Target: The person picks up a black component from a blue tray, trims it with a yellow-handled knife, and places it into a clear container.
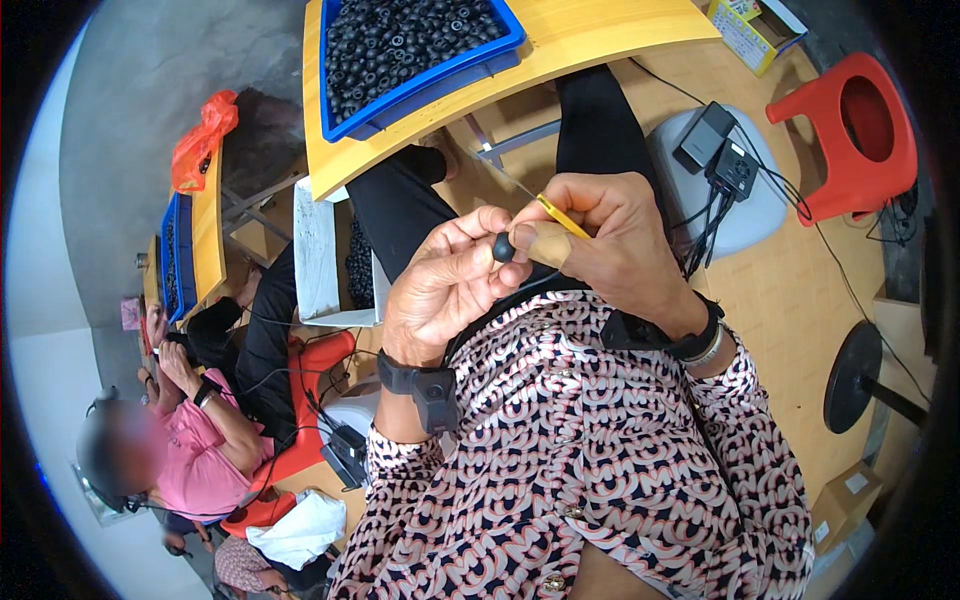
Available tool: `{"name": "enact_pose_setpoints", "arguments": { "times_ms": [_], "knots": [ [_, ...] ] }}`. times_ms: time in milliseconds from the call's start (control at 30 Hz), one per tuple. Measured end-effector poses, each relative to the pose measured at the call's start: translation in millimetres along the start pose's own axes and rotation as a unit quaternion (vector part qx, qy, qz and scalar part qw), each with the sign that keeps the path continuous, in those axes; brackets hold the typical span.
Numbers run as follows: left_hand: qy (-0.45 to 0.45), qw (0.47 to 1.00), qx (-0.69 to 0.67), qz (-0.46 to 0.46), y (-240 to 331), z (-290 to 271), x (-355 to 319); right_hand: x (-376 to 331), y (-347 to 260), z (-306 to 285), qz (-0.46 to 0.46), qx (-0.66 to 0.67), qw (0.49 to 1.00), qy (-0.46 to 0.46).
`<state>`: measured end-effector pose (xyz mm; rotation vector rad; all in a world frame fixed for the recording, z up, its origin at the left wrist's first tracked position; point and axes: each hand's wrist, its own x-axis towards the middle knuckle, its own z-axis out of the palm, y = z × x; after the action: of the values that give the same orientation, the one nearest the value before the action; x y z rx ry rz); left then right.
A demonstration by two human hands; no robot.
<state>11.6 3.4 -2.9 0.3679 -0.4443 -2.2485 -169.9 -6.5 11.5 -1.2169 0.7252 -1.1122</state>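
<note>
Off the near edge of the counter (610, 28), the left hand (442, 287) has fingers clamped on a black part (503, 248), likely light, stiff and slick, best gripped by its sides, while the right hand (612, 225) pinches a yellow tool (563, 216)

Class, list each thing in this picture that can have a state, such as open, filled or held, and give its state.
Left hand: closed in a pinch
Right hand: closed in a grip
Black part: held by the left hand
Yellow tool: held by the right hand
Blue tray: filled with black rings
White box: open, black pieces inside
Red bag: crumpled
</note>
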Motion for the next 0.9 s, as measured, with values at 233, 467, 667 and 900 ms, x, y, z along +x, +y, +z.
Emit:
{"name": "enact_pose_setpoints", "arguments": {
  "times_ms": [233,467,667,900],
  "knots": [
    [0.011,1.0,-0.003,0.005,1.1,-3.1,-4.8,-0.8,4.3,1.1,0.007,-0.034,0.999,0.0],
    [0.06,0.997,0.025,0.034,0.6,-2.1,-11.1,0.0,9.1,6.7,-0.031,-0.113,0.993,0.009],
    [0.161,0.973,0.016,0.167,32.4,-35.8,-58.5,1.8,8.3,12.2,-0.053,-0.213,0.975,0.035],
    [0.348,0.886,0.02,0.306,92.1,-121.6,-141.1,-3.6,15.3,10.3,-0.134,-0.277,0.95,0.056]
  ]
}}
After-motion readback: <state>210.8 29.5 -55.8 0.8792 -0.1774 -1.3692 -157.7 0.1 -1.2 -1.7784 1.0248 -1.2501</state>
